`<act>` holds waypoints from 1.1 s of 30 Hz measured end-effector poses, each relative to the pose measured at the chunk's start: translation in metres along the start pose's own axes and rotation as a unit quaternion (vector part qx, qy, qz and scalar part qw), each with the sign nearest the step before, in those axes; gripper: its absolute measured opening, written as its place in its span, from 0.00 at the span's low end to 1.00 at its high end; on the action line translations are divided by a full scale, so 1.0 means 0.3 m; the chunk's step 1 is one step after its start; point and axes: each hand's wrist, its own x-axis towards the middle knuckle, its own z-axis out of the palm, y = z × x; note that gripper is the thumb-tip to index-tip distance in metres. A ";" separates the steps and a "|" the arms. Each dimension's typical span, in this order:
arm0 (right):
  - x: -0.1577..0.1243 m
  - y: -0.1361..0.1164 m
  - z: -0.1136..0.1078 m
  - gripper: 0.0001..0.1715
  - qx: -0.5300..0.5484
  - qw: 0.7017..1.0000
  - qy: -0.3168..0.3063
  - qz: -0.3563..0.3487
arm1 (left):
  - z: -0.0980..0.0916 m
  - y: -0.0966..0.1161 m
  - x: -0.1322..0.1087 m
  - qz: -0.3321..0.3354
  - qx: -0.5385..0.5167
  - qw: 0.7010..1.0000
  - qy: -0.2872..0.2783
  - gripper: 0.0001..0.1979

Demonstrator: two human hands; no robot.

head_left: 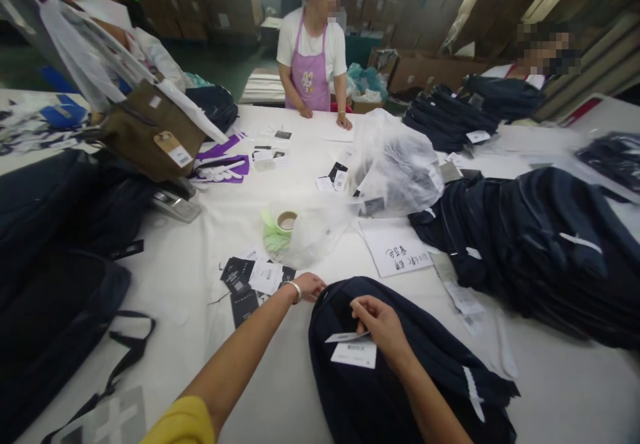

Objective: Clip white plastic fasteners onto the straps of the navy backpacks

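A dark navy backpack lies on the white table in front of me. My left hand is at its top end, its bent fingers closed on the bag's edge; the fingertips are partly hidden. Over the bag's front, my right hand is closed in a pinch, with white hang tags under its fingers. One of these tags shows a barcode. Whatever string they hang on is too fine to make out. Left of my left hand, black and white hang tags lie in a loose pile.
Navy backpacks are heaped at right and left. A tape roll, clear plastic bag and handwritten sheet lie ahead. A brown bag stands at far left. Across the table is a person in a purple apron.
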 end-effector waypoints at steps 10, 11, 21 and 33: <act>0.140 -0.002 0.097 0.16 -0.118 0.991 -0.007 -0.068 | 0.004 -0.076 -0.074 -0.024 -0.232 0.956 -0.178 0.13; 0.137 -0.005 0.093 0.16 -0.125 0.990 -0.018 -0.062 | 0.018 -0.094 -0.091 -0.008 -0.280 0.940 -0.196 0.15; 0.113 0.014 0.098 0.14 -0.299 0.948 -0.096 -0.045 | 0.162 -0.214 -0.198 0.080 -0.451 0.884 -0.096 0.19; 0.191 0.051 0.141 0.13 -0.412 0.905 -0.104 -0.023 | 0.133 -0.209 -0.169 0.148 -0.274 0.950 0.039 0.26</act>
